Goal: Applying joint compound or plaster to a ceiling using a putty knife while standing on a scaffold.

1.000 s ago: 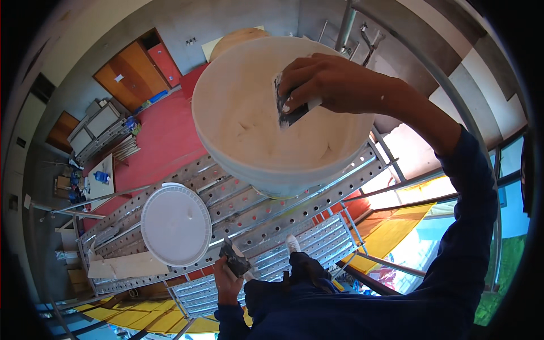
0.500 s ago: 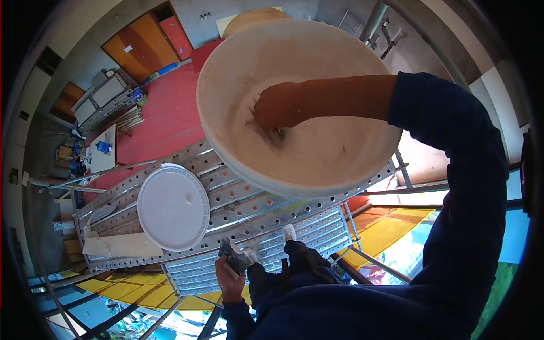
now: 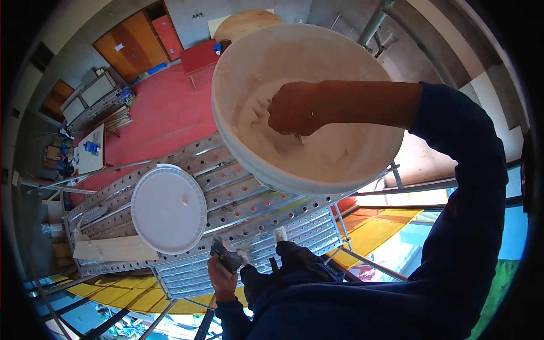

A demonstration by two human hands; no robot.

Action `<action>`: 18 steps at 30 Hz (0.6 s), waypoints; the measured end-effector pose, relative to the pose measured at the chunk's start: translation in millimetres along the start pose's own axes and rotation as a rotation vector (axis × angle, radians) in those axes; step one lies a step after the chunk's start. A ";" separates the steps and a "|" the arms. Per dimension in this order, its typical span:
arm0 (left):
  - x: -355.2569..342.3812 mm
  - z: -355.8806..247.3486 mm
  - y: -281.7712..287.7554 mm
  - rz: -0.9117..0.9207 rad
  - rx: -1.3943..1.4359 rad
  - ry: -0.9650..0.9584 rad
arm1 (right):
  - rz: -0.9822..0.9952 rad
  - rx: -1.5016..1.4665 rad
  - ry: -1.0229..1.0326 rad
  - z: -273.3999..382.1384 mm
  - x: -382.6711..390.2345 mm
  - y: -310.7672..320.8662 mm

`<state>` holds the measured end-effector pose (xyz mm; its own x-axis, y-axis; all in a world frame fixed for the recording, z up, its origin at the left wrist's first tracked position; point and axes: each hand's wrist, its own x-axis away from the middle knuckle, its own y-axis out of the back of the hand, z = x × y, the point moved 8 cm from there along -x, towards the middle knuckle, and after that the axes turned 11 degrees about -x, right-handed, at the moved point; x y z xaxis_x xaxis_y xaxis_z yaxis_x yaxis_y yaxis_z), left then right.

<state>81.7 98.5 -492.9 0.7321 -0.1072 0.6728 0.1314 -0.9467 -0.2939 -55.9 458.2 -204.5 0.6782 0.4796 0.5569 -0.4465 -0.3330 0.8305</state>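
A large white bucket (image 3: pixel 317 48) stands in front of me, its inside coated with pale residue and a beige plaster-like material (image 3: pixel 334 150) at the bottom. My right hand (image 3: pixel 297 107) is inside it, fingers closed. Just a dark sliver shows under the fist, so what it grips is hidden. Low down, beside my legs, my left hand (image 3: pixel 221 276) is closed around a dark grey flat-bladed scraper (image 3: pixel 228 256) smeared with pale material. To the left of the bucket lies a round white lid (image 3: pixel 169 209).
Perforated metal scaffold planks (image 3: pixel 226 190) support the lid, with a lower platform (image 3: pixel 306 229) under my feet. A pale board strip (image 3: pixel 113 248) lies at the left end. Beyond are a red floor (image 3: pixel 161 107), a red table (image 3: pixel 199 56) and a white table (image 3: pixel 90 153).
My right hand has lifted slightly within the bucket, its fist more plainly seen. The whole view has shifted a little, uncovering more of the red table. The left hand keeps its hold on the scraper.
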 end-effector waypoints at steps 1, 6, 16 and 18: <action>1.0 -2.2 -1.1 0.001 0.002 0.000 | -0.026 -0.004 0.017 4.3 4.0 11.3; 4.8 -7.1 -32.3 0.111 0.147 0.103 | -0.249 -0.018 0.096 2.1 -11.3 -1.1; 36.7 -66.2 -95.9 0.240 0.264 0.097 | -0.085 -0.148 -0.116 -12.3 45.3 35.0; 44.3 -100.6 -124.9 0.342 0.163 -0.054 | -0.174 -0.279 -0.133 -30.9 73.4 41.8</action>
<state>30.5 181.5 -358.1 0.7858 -0.3880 0.4816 -0.0250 -0.7980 -0.6022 -42.8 504.5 -128.5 0.8200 0.3932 0.4158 -0.4474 -0.0125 0.8942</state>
